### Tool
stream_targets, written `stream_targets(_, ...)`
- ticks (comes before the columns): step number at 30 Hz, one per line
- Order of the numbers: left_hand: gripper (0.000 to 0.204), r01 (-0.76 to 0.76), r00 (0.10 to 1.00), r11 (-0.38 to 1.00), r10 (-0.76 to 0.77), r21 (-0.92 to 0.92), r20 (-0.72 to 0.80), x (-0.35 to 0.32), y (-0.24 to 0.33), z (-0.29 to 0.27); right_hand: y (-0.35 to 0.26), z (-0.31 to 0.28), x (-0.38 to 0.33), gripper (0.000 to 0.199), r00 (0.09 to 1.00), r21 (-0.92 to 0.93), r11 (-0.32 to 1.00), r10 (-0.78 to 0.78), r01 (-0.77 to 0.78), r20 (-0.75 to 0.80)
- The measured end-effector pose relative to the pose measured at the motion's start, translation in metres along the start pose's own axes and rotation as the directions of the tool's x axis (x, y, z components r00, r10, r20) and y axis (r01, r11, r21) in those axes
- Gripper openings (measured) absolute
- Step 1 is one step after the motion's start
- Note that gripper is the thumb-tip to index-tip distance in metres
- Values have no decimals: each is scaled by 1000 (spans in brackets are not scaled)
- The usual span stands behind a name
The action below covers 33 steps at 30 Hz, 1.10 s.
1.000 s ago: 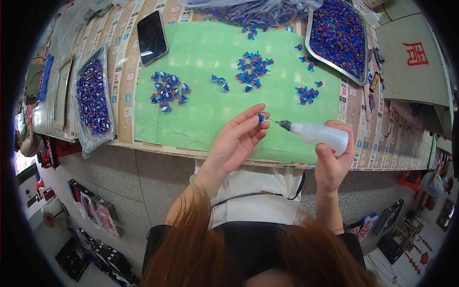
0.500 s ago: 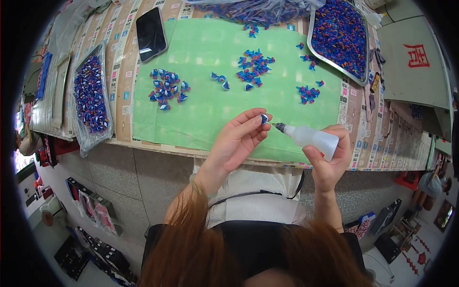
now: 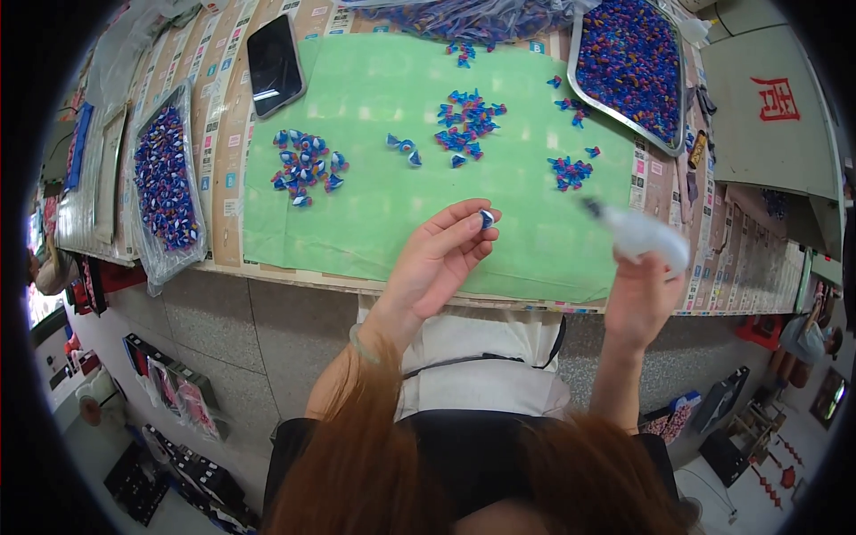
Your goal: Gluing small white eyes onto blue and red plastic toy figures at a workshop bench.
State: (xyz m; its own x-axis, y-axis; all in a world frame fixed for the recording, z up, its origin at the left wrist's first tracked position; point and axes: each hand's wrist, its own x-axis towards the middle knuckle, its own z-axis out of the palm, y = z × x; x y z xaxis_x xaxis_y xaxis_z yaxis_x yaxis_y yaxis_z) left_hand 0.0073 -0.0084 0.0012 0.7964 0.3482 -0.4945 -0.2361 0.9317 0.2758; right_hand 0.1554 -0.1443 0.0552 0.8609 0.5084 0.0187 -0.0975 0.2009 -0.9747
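Note:
Between thumb and fingertips, my left hand pinches a small blue-and-white plastic piece above the near part of the green mat. My right hand, to the right, is wrapped round a white squeeze bottle with a dark nozzle, blurred by motion and pointing up and left, apart from the small piece. On the mat's left lies a cluster of blue, white and red pieces. A few blue-and-white pieces lie mid-mat, beside a pile of loose blue and red parts.
A metal tray full of blue, red and yellow parts stands far right. At left, a plastic-wrapped tray holds more pieces. A black phone and a clear plastic bag of blue parts lie at the back.
My right hand has swung the squeeze bottle right, away from the small piece, so its nozzle no longer meets it. My left hand keeps its pinch, almost in the same place.

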Motion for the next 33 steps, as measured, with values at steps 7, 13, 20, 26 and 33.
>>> stream_targets(7,26,-41,998,998,43,44,-45,1,5,-4,28,-65,49,30,962,-306,949,-144,68,-233)
stream_targets(13,25,-52,997,997,55,54,-48,5,3,-8,47,-80,52,44,890,-703,701,-391,121,-237)
stream_targets(20,24,-39,998,998,42,58,-52,5,1,-4,44,-29,56,16,953,-740,607,-252,290,167)
stream_targets(26,23,-49,997,996,54,81,-59,1,0,-1,74,-17,89,14,929,-818,448,-253,361,271)
stream_targets(33,20,-65,993,983,80,171,-84,3,-1,5,32,19,28,12,888,-193,922,378,-336,260)
